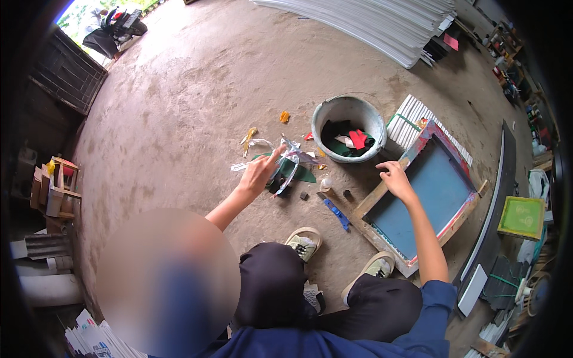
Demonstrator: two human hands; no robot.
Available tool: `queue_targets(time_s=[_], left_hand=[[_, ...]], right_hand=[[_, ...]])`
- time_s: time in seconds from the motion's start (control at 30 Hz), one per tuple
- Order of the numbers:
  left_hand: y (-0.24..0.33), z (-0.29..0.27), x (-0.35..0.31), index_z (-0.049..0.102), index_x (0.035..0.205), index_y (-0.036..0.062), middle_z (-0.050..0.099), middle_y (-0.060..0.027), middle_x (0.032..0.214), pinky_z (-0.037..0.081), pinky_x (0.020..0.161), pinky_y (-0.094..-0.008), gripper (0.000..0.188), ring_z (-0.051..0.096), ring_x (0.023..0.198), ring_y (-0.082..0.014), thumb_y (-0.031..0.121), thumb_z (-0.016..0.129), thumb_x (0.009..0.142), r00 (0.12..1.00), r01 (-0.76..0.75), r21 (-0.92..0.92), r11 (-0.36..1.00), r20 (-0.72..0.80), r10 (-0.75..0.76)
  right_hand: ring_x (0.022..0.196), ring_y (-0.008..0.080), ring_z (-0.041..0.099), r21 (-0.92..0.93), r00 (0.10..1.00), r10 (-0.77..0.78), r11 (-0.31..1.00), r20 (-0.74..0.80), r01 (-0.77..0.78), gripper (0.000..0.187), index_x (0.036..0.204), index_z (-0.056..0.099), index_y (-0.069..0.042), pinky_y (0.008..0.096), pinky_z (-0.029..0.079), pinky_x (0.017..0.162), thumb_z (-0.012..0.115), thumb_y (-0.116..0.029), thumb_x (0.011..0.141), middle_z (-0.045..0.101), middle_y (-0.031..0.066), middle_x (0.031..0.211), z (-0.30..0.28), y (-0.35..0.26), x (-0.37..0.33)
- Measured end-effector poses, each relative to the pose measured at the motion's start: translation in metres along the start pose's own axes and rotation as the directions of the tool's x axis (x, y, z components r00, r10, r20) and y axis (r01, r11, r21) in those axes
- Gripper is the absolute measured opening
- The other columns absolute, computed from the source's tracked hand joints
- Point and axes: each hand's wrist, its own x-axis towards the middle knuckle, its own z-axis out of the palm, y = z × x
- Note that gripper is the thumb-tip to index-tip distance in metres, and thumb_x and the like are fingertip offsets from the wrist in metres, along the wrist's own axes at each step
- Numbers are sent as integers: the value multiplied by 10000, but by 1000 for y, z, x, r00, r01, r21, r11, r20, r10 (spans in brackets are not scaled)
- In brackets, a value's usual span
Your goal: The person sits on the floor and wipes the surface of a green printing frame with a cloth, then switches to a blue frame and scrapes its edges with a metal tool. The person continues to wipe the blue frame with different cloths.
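Note:
My left hand (258, 174) is closed around thin, crumpled silvery-white strips (290, 150) that dangle above the floor. Below them lie a dark green scrap (305, 173) and other loose pieces. My right hand (395, 178) hovers at the near-left side of a printing screen (421, 194) with blue mesh and a paint-stained wooden frame; its fingers are curved and apart, with nothing visible in them. Just beyond it stands a grey bucket (345, 110) holding black, green, red and white scraps.
A blue plastic-handled tool (336, 215) lies between my shoes and the screen. White slats tied with green string (412, 113) rest behind the screen. Orange scraps (284, 117) dot the floor. White sheets (382, 24) are stacked far off; a small green screen (521, 217) sits at right.

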Motion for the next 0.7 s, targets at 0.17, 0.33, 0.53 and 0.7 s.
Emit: queue_targets(time_s=[0.17,0.33,0.53,0.7], left_hand=[[-39,28,7,618,1060,87,607,-126,1054,525,728,-399,219,634,826,-307,144,616,848,969,-238,252,938,-1,246],[1,24,34,611,920,39,560,-117,1191,528,796,-382,137,582,1043,-290,143,629,834,977,-199,43,979,-66,202],[112,15,93,587,872,71,552,-48,850,518,693,-333,139,546,861,-219,204,614,841,768,-640,-37,768,11,641],[195,82,102,597,840,82,570,-50,815,516,703,-329,129,553,840,-218,207,623,819,543,-819,-118,562,157,825]], right_hand=[[1023,261,552,-83,998,-40,996,39,44,272,1080,621,-49,331,470,901,557,-88,819,498,175,1178,26,-8,8],[1144,355,478,-51,996,54,997,66,-51,253,1067,606,-45,392,379,1006,567,-100,824,488,221,1185,4,1,1],[942,307,602,-88,973,123,986,-194,-143,236,1072,601,-51,383,471,847,572,-87,841,587,175,1055,-83,23,-60],[922,256,631,150,884,330,943,-331,-296,266,1104,599,-51,340,487,818,562,-50,840,635,161,1021,-114,89,-168]])
